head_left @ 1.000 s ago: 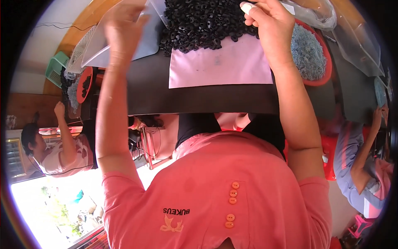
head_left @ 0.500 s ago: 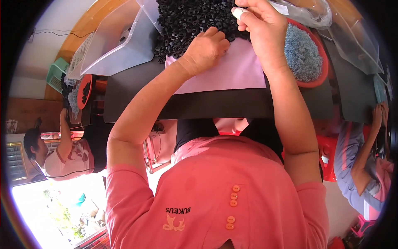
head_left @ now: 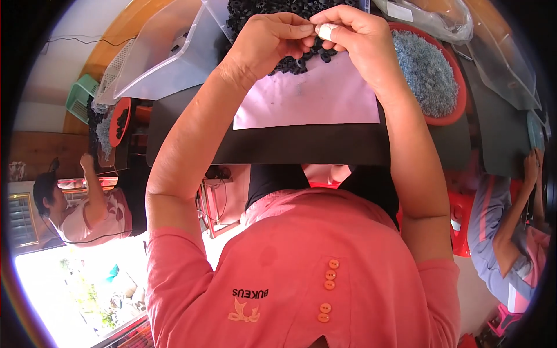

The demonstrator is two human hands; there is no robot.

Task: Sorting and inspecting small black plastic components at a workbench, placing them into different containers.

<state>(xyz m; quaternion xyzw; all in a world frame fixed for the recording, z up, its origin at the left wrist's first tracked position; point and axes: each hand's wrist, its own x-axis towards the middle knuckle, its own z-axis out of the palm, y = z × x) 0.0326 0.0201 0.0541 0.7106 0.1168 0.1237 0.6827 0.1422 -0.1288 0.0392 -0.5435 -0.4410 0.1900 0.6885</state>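
Note:
My left hand (head_left: 268,43) and my right hand (head_left: 362,49) meet fingertip to fingertip over a heap of small black plastic parts (head_left: 293,65). Both are closed in a pinch. Whatever sits between the fingertips is too small and covered to make out. A white wrap (head_left: 326,31) covers my right thumb tip. Beneath the heap lies a pink sheet (head_left: 313,100), its near half bare apart from a few specks. To the right of my right hand, a red basin (head_left: 455,113) holds many tiny pale-blue pieces (head_left: 426,72).
A clear plastic bin (head_left: 165,72) tilts at the left of the dark table (head_left: 301,147). Clear plastic bags (head_left: 438,17) lie far right, beside another clear bin (head_left: 503,64). One person (head_left: 87,209) works at the left, another (head_left: 505,232) at the right.
My left hand has lifted off the black parts and come up to meet my right hand, its fingers now pinched. The right hand has dipped slightly nearer. Part of the heap's near-left side is now covered.

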